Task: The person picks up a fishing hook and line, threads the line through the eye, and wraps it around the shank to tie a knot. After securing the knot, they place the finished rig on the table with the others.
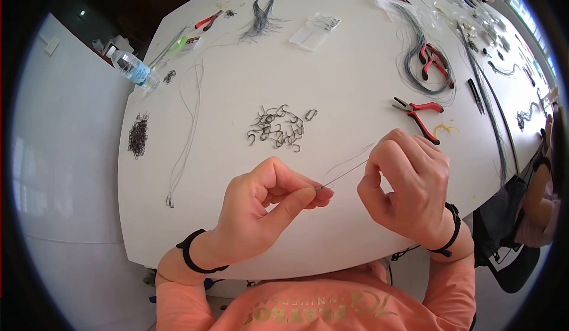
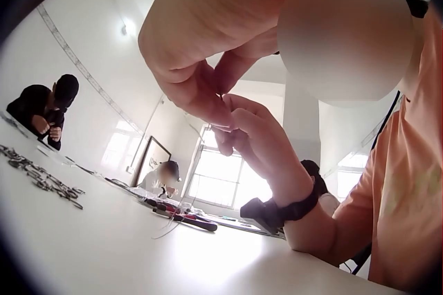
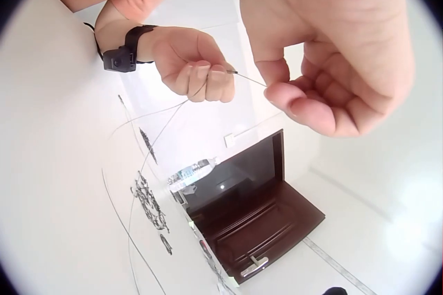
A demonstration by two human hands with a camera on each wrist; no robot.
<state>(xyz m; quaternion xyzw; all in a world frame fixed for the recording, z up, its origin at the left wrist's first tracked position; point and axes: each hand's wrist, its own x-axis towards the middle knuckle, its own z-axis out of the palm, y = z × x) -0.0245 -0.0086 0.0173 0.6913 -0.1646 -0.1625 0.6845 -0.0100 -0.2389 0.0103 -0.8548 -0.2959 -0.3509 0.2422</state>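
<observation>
The left hand (image 1: pixel 269 203) is pinching the near-left end of a thin wire (image 1: pixel 344 175), and the right hand (image 1: pixel 409 182) is pinching it further along. The wire is running straight, slanting up to the far right, over the table (image 1: pixel 237 82). A bottle (image 1: pixel 131 67) is sitting far left, contents unclear. Loose hooks (image 1: pixel 278 128) are lying just beyond the hands.

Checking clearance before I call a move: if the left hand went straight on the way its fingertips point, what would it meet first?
Probably the right hand: the left hand points along the thin wire that both pinch, straight toward it. The depth between them is hard to judge.
</observation>
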